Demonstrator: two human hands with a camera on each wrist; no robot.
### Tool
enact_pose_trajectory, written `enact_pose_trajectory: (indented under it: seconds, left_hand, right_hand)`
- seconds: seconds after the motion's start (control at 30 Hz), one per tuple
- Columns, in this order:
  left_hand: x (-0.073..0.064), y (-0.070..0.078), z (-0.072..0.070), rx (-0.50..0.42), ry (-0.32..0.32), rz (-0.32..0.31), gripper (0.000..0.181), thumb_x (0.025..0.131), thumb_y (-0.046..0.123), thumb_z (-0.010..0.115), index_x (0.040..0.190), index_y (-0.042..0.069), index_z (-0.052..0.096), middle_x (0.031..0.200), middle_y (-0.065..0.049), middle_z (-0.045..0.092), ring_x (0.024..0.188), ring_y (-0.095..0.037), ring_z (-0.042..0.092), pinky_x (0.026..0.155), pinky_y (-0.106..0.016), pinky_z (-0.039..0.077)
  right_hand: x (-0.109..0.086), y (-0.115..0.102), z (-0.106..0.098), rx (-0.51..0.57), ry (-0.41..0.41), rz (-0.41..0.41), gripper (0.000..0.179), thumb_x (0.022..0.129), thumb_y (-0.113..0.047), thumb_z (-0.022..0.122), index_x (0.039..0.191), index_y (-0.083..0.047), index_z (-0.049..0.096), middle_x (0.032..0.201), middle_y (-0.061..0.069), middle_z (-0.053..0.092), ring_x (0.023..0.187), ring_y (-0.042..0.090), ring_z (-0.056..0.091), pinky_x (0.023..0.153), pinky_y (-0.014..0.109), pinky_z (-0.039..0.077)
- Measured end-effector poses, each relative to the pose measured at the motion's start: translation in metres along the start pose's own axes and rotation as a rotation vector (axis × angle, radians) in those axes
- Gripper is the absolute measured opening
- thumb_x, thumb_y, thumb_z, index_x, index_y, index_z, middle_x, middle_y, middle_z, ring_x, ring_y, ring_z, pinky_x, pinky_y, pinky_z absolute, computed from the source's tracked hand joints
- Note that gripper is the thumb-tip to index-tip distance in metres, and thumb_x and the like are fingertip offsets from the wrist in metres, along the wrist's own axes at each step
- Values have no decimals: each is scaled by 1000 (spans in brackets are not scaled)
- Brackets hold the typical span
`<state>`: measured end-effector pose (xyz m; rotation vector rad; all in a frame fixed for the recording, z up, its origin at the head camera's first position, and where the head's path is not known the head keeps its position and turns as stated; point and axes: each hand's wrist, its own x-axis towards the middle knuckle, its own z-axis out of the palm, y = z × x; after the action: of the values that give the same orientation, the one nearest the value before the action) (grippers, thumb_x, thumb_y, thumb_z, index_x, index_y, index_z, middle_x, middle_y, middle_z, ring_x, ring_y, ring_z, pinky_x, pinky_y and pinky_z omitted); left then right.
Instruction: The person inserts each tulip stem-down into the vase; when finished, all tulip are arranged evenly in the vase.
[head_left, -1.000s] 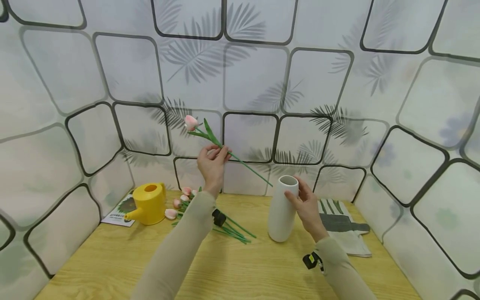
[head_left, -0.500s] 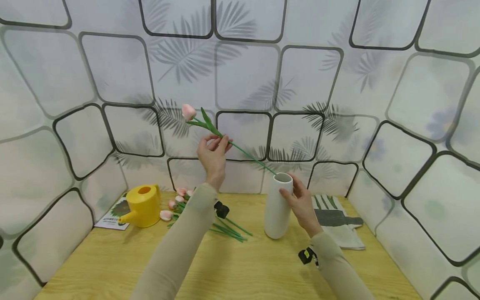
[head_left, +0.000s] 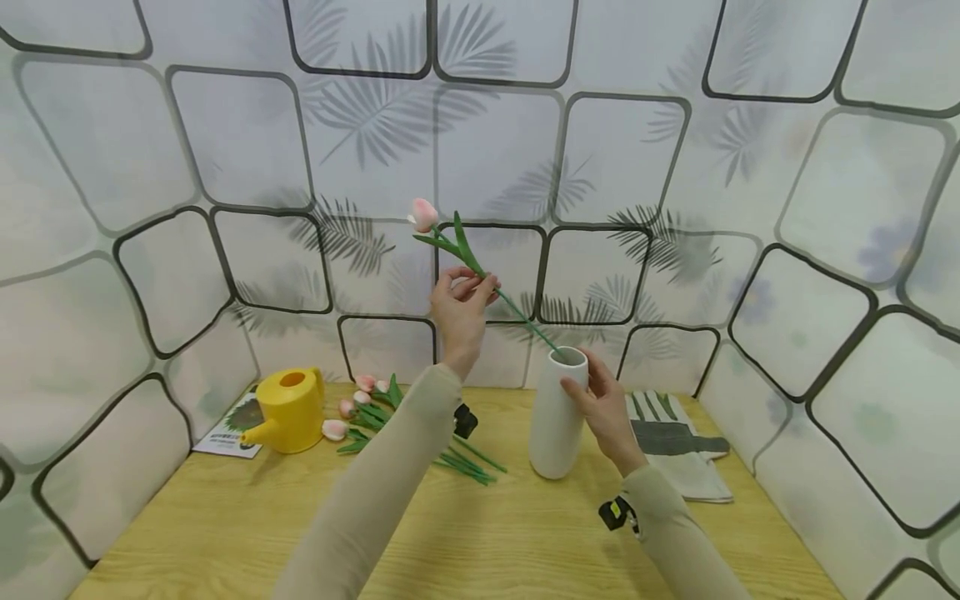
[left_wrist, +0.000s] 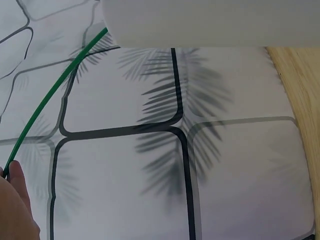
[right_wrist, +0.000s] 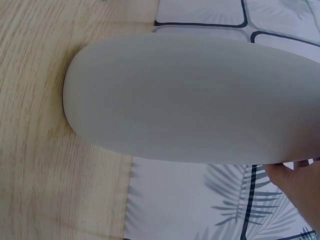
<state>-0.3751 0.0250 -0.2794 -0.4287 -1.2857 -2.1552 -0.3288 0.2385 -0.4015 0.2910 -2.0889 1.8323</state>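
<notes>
My left hand (head_left: 459,321) pinches a pink tulip (head_left: 423,216) by its green stem, just below the leaves. The stem slants down to the right, its lower end inside the mouth of a white vase (head_left: 557,425). In the left wrist view the green stem (left_wrist: 52,92) runs from the fingertips up to the vase's rim. My right hand (head_left: 609,408) grips the upper part of the vase from the right. The vase stands on the table, its base on the wood in the right wrist view, where the vase (right_wrist: 185,100) hides much of the scene.
Several pink tulips (head_left: 360,408) lie left of the vase, partly behind my left sleeve. A yellow watering can (head_left: 291,412) and a printed card (head_left: 228,432) are at the left. A folded grey-and-white cloth item (head_left: 675,442) lies at the right. Patterned walls surround the wooden table (head_left: 480,542).
My left hand has moved right with the tulip, and the stem's tip has gone from beside the vase into its mouth. My right hand keeps its hold on the vase.
</notes>
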Motion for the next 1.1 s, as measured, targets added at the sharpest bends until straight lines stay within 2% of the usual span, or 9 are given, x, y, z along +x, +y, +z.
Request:
enact_pose_trajectory:
  seconds: [0.17, 0.3, 0.47, 0.7, 0.9, 1.1]
  left_hand:
    - [-6, -8, 10, 31, -42, -26, 24, 82, -1, 76, 99, 1, 59, 95, -23, 73, 74, -15, 72, 74, -35, 62]
    - [-12, -15, 17, 75, -58, -25, 24, 81, -1, 77, 98, 1, 61, 93, -21, 74, 74, -13, 71, 71, -32, 62]
    - [-22, -22, 24, 129, -124, -23, 24, 81, 0, 77, 99, 0, 61, 93, -21, 74, 77, -19, 73, 72, -34, 62]
    - [-36, -31, 30, 207, -210, -74, 22, 81, 5, 79, 100, 5, 68, 93, -13, 76, 79, -13, 72, 72, -26, 60]
    - [-43, -34, 34, 239, -229, -80, 22, 82, 6, 79, 103, 5, 72, 99, -11, 75, 87, -17, 72, 77, -25, 60]
    - [-51, -38, 36, 300, -254, -111, 22, 83, 8, 78, 105, 8, 75, 100, -7, 75, 88, -13, 72, 77, -24, 59]
  right_hand:
    - [0, 0, -1, -16, 6, -5, 61, 93, -21, 69, 148, -18, 41, 143, 6, 50, 120, 7, 52, 108, 49, 41]
    - [0, 0, -2, -21, 6, -9, 60, 94, -19, 68, 148, -17, 42, 141, 6, 51, 118, 5, 53, 105, 42, 43]
    - [0, 0, -3, -27, 4, -14, 60, 94, -18, 67, 148, -16, 41, 139, 5, 52, 117, 4, 54, 100, 34, 46]
    - [0, 2, -1, -9, -2, -8, 60, 95, -16, 67, 149, -17, 40, 144, 7, 49, 119, 4, 52, 108, 47, 41]
    - [1, 0, 0, 4, -10, -6, 61, 95, -17, 66, 149, -17, 40, 147, 7, 47, 122, 9, 49, 111, 52, 38]
    - [0, 0, -1, -1, -16, -9, 61, 95, -19, 67, 150, -17, 39, 147, 9, 47, 125, 12, 49, 113, 54, 35]
